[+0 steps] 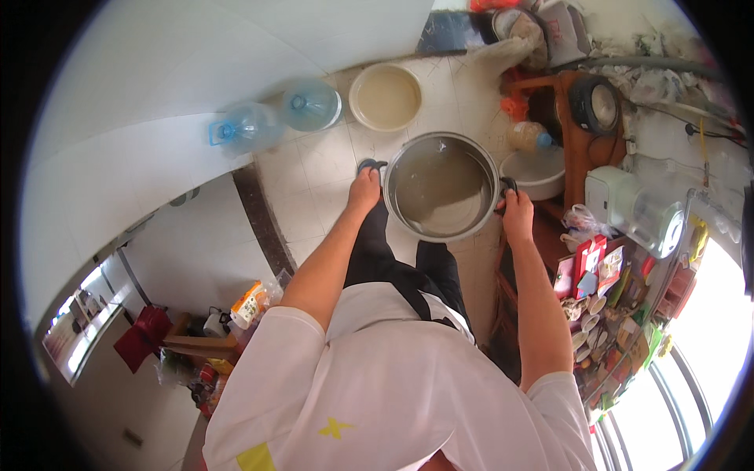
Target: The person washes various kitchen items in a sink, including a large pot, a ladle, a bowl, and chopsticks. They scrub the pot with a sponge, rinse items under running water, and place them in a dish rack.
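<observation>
A wide metal pot (442,183) with two dark side handles is held out in front of my body, above the tiled floor. Greyish liquid seems to lie in it, with light glinting on the surface. My left hand (366,188) grips the handle on the pot's left side. Around the opposite handle my right hand (517,213) is closed. Just beyond the pot, a cream basin (386,98) of cloudy liquid sits on the floor. A white basin (535,173) stands to the right, partly behind the pot's handle and my right hand.
Two blue plastic water bottles (247,128) stand by the white wall at left. A wooden shelf unit (589,118) on the right bears a round black appliance (595,105). Below it, a clear-and-white dispenser (639,206) stands near a cluttered counter. A dark threshold strip (263,221) crosses the floor.
</observation>
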A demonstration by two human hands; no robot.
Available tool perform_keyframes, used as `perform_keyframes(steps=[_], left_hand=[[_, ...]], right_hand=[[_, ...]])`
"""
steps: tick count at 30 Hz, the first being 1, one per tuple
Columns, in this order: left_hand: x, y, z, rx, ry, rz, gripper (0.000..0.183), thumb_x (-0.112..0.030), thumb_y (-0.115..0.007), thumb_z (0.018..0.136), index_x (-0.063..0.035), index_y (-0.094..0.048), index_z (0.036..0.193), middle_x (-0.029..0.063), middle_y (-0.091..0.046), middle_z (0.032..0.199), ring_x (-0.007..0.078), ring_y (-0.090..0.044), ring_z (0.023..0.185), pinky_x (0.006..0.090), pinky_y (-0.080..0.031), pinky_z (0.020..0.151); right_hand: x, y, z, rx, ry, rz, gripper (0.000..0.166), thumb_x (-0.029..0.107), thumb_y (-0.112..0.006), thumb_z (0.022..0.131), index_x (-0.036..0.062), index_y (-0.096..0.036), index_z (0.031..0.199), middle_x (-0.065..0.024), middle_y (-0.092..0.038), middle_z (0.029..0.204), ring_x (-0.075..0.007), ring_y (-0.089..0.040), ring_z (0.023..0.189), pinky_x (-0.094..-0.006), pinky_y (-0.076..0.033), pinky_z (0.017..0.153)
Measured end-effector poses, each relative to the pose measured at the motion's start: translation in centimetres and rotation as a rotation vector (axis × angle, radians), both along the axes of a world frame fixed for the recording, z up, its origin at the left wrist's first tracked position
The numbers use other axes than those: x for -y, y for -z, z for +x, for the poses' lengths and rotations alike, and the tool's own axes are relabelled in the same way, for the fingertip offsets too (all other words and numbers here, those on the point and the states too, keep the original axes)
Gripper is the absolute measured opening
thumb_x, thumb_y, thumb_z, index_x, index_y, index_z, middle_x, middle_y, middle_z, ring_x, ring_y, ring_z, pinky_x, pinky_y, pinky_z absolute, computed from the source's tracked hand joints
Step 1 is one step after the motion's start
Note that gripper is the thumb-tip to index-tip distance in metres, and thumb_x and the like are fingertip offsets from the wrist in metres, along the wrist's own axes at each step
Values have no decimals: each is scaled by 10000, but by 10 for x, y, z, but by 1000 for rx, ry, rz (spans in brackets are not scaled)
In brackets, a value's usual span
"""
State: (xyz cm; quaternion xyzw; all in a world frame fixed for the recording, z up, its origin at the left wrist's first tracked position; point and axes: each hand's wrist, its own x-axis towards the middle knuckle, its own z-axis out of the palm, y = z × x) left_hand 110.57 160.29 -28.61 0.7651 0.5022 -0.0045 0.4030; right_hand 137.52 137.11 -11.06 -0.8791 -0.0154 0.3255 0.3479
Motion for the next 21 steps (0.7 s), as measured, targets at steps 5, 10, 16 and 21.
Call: perform_keyframes(steps=[5,10,16,21], left_hand=[[-52,54,4,-41,-81,-251,394,-299,-429,1016,23,-623,1132,211,-692,884,286,-701,706,409,-566,668],[-79,47,23,-154,-123,-451,417,-293,-421,989,40,-645,1099,280,-678,1069,427,-646,1029,482,-495,916],[-69,113,15,-94,-33,-500,364,-200,-406,976,64,-656,977,288,-678,1024,393,-676,955,472,-531,834],[-56,123,24,-92,62,-518,329,-155,-419,970,77,-651,957,283,-672,973,400,-679,917,462,-539,804]], right_hand=[[-56,41,12,-68,22,2,307,219,-510,1004,-44,-579,863,-110,-658,711,-187,-639,635,-349,-572,577],[-87,66,26,-137,54,-3,319,223,-513,1009,-64,-590,891,-109,-658,718,-183,-636,623,-329,-567,558],[-115,63,38,-210,132,27,302,210,-508,1015,-58,-596,908,-104,-667,764,-158,-624,640,-302,-559,546],[-119,63,46,-218,148,52,278,219,-513,1016,-34,-601,942,-88,-664,775,-144,-604,625,-289,-535,560]])
